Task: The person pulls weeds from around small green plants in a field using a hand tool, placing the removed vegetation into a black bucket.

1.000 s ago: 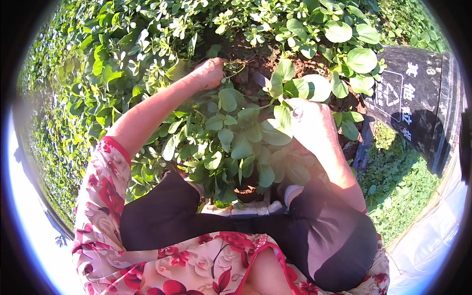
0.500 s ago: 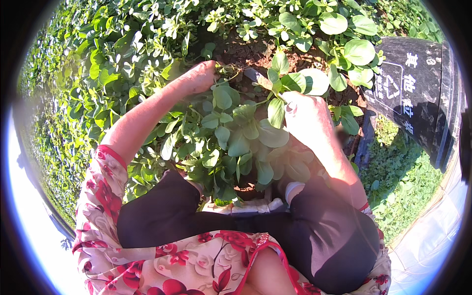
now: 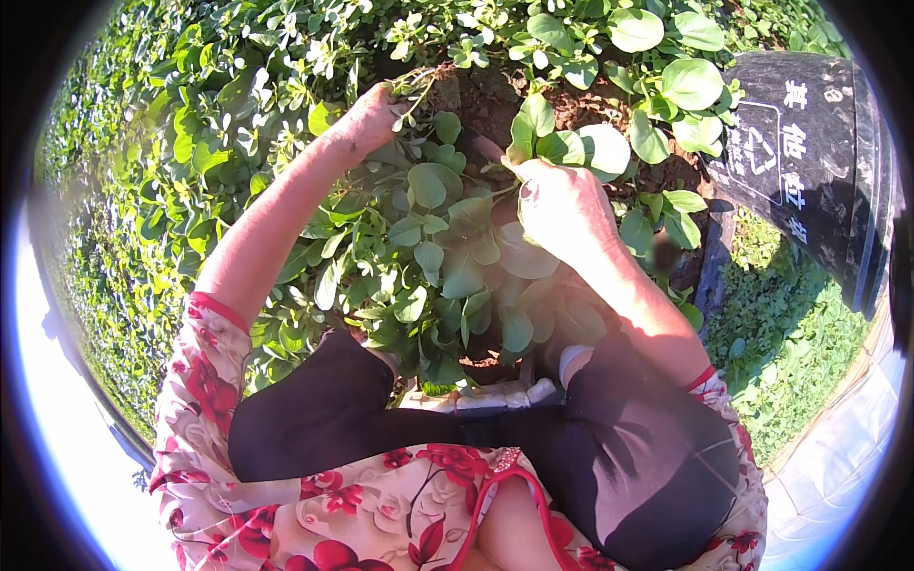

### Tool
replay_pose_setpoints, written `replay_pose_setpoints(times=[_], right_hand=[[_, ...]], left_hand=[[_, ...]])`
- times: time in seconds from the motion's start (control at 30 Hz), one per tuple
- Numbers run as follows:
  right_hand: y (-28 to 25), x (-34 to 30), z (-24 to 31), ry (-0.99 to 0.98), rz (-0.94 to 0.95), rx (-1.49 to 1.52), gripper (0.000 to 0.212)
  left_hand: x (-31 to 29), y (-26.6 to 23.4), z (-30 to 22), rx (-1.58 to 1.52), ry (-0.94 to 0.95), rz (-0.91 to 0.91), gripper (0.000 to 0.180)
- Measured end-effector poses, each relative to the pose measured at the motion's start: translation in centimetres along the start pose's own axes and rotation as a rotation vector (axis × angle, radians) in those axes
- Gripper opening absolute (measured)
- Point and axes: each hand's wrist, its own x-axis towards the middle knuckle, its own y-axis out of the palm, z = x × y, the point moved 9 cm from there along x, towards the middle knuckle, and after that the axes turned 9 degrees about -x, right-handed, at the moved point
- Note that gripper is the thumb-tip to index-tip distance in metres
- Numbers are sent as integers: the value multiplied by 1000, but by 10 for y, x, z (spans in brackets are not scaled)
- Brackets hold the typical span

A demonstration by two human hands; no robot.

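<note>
My left hand (image 3: 373, 119) is closed around a small-leaved weed (image 3: 417, 92) whose thin stems and pale roots stick out past the fingers, above the soil. My right hand (image 3: 568, 202) is closed too, among broad-leaved green plants (image 3: 609, 150). From its fingers a small flat-bladed tool (image 3: 487, 147) seems to point toward the soil; leaves and the hand hide most of it, so its exact kind does not show. Between my arms more broad leaves (image 3: 433, 186) stand in a clump, reaching down toward my knees.
At the right a black plastic bin (image 3: 828, 171) with white markings lies tilted. Bare brown soil (image 3: 581, 105) shows beyond my right hand. Dense low greenery (image 3: 124, 219) covers the left side. Pale sheeting (image 3: 838, 466) runs along the lower right.
My left hand has moved up and a little left, and the weed's roots now show beyond it. My right hand has shifted slightly left; less of the tool's blade is visible.
</note>
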Motion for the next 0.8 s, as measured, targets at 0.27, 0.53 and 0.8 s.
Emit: replay_pose_setpoints(times=[0.27,0.53,0.8], right_hand=[[-60,-50,-46,239,-204,4,23],[-62,-54,-39,202,-93,-75,24],[-67,-53,-16,172,-1,-15,24]], left_hand=[[11,43,-32,387,-5,176,18],[18,119,27,82,-297,361,32],[-20,140,6,-140,-574,565,37]])
